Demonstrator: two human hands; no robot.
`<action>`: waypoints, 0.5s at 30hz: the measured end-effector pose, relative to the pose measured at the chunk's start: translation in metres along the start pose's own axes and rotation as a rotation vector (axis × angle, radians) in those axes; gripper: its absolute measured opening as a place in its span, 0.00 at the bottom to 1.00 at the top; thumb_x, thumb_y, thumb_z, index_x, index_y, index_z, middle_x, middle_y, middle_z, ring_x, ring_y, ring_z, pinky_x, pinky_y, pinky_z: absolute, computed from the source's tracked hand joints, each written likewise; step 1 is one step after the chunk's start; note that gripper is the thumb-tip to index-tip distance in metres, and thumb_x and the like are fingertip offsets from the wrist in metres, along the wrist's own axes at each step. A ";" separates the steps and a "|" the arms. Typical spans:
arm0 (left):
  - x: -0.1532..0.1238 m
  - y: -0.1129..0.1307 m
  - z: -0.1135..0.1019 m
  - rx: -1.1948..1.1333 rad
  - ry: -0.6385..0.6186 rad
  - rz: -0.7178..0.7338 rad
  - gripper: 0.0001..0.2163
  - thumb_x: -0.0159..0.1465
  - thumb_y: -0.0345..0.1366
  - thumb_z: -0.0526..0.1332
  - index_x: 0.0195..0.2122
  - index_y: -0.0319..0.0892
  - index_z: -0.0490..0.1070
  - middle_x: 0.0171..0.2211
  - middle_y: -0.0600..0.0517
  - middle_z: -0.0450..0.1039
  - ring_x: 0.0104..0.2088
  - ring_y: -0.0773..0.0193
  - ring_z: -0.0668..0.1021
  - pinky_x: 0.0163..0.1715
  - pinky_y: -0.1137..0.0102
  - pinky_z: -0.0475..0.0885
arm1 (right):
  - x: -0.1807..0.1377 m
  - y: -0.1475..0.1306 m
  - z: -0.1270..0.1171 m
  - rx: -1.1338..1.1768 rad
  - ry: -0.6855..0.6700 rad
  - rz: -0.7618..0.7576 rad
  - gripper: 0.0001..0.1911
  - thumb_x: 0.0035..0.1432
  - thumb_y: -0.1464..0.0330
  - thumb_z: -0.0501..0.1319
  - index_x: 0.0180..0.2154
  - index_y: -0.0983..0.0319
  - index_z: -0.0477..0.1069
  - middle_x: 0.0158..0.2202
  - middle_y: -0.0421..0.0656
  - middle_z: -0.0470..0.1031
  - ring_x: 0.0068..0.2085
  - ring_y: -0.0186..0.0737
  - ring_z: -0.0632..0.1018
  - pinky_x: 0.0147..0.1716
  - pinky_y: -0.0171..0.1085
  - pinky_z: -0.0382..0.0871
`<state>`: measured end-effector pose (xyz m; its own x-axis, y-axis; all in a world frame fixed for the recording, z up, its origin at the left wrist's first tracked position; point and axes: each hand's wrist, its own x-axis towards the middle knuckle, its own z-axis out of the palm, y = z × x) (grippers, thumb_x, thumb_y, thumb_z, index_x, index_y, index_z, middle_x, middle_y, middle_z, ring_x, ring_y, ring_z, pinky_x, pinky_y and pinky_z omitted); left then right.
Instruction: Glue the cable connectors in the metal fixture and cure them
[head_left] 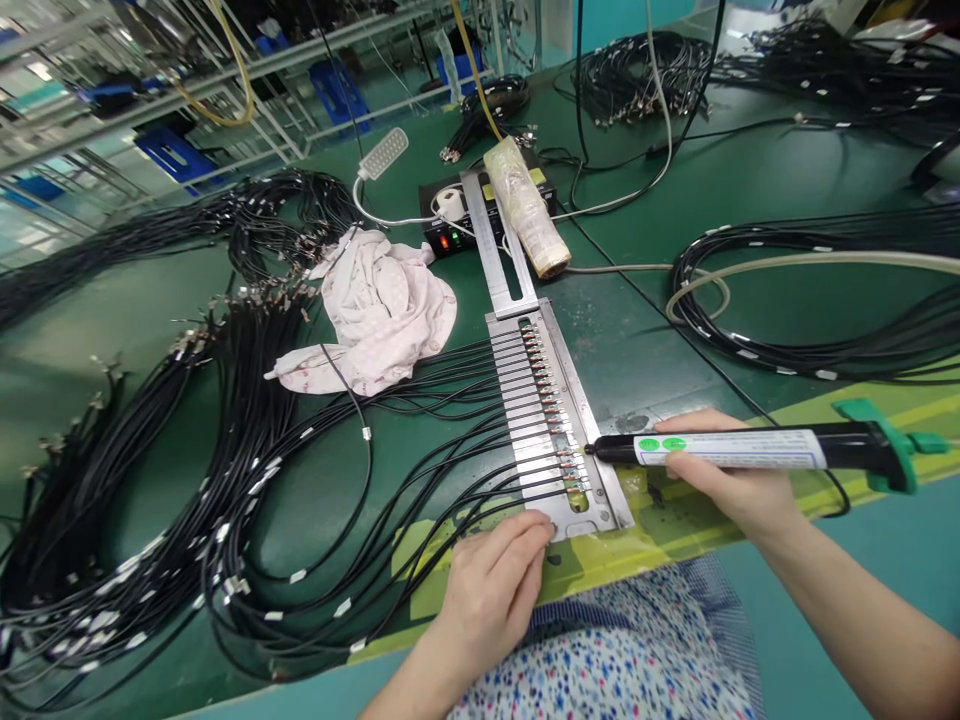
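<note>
My right hand [739, 485] is wrapped round a black syringe [735, 448] with a white label and a green plunger. The syringe's tip points left, at the row of connector ends [559, 420] in a flat metal fixture [529, 455]. Whether the tip touches a connector, I cannot tell. Several black cables [450, 425] run into the fixture from the left, side by side. At the fixture's near left corner, my left hand [499, 580] has its fingers curled and pinches the metal edge.
Bundles of black cables [255, 400] cover the left side, with a crumpled pinkish cloth [386, 305] beside them. Beyond the fixture stand a wrapped roll [526, 208], a black box [446, 238] with lit switches and a small lamp [384, 153]. Coiled cables [750, 350] lie on the right.
</note>
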<state>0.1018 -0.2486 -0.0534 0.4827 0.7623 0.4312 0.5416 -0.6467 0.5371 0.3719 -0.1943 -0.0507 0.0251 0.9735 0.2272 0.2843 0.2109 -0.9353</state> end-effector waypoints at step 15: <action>0.002 0.000 0.000 0.018 -0.003 -0.011 0.12 0.61 0.24 0.55 0.46 0.37 0.69 0.42 0.44 0.75 0.41 0.63 0.78 0.36 0.73 0.76 | 0.005 -0.006 0.000 -0.077 0.006 -0.075 0.07 0.46 0.68 0.65 0.33 0.57 0.75 0.30 0.41 0.77 0.28 0.38 0.78 0.26 0.34 0.74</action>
<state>0.1030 -0.2470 -0.0521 0.4787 0.7690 0.4236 0.5587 -0.6390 0.5287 0.3702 -0.1903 -0.0438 0.0066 0.9546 0.2979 0.3587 0.2758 -0.8918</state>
